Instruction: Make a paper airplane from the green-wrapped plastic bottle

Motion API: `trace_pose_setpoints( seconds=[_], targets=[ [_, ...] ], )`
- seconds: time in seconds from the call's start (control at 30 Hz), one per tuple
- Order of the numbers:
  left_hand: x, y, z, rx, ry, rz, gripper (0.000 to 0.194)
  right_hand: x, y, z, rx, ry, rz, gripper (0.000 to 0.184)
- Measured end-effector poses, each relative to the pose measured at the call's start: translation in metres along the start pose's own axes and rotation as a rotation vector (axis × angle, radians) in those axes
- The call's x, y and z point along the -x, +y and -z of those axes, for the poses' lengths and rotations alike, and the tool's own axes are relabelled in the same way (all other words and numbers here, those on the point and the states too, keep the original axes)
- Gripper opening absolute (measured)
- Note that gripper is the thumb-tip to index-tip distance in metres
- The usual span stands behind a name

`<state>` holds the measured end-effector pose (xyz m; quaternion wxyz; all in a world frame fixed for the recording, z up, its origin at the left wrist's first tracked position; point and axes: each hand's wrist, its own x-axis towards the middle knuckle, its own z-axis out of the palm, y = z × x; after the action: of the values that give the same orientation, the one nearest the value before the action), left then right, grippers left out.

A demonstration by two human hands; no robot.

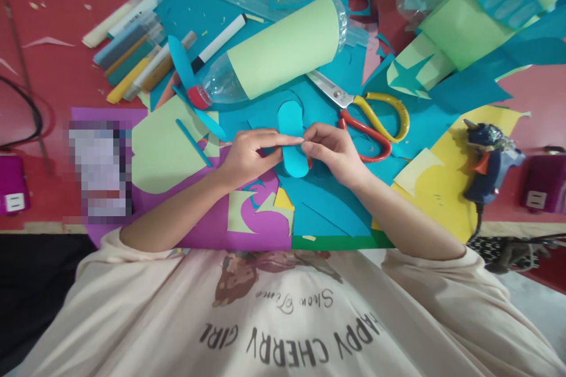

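"Head view: where's the strip (pixel 293 161)?"
"Between left hand (pixel 248 156) and right hand (pixel 335 152). The left pinches it, one finger across, probably for steadiness."
"The right?"
"Thumb and finger closed at its edge; gripping paper, I can't tell."

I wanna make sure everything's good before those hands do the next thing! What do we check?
1. Blue strip gripped firmly: cannot tell; a left hand finger crosses it and right hand fingertips are at its edge.
2. Scissors put down: ok, neither hand holds them, though the handles are near the right hand.
3. Glue gun cool: cannot tell; it lies on yellow paper.
4. Red cap on the bottle: ok.
5. Scraps tidied: not ok, they're lying about.
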<state>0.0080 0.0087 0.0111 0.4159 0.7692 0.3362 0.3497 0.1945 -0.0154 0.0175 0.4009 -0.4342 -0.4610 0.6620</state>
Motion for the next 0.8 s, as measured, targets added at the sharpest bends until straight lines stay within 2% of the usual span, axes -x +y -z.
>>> trace_pose_setpoints(
  seconds=[0.1, 0.23, 0.37, 0.5, 0.8],
  targets=[
    [-0.0006, 0.0008, 0.0015, 0.016, -0.022, 0.027, 0.026, -0.0003, -0.0007, -0.0008, 0.019, 0.019, -0.027, 0.041],
    [-0.0005, 0.0017, 0.0037, 0.156, -0.043, 0.102, 0.028, -0.0008, -0.0006, -0.0008, 0.016, 0.019, -0.022, 0.041],
    [-0.0003, 0.0019, 0.0023, 0.221, 0.041, 0.231, 0.028, -0.0013, 0.0006, -0.0011, -0.005, 0.022, -0.005, 0.041],
    [-0.0016, -0.0003, -0.0006, 0.219, 0.098, 0.226, 0.030, -0.0014, 0.0007, -0.0018, -0.010, 0.037, -0.019, 0.043],
    [-0.0014, -0.0030, -0.0004, 0.226, 0.089, 0.227, 0.020, -0.0014, -0.0004, -0.0013, -0.009, 0.055, -0.028, 0.042]
  ],
)
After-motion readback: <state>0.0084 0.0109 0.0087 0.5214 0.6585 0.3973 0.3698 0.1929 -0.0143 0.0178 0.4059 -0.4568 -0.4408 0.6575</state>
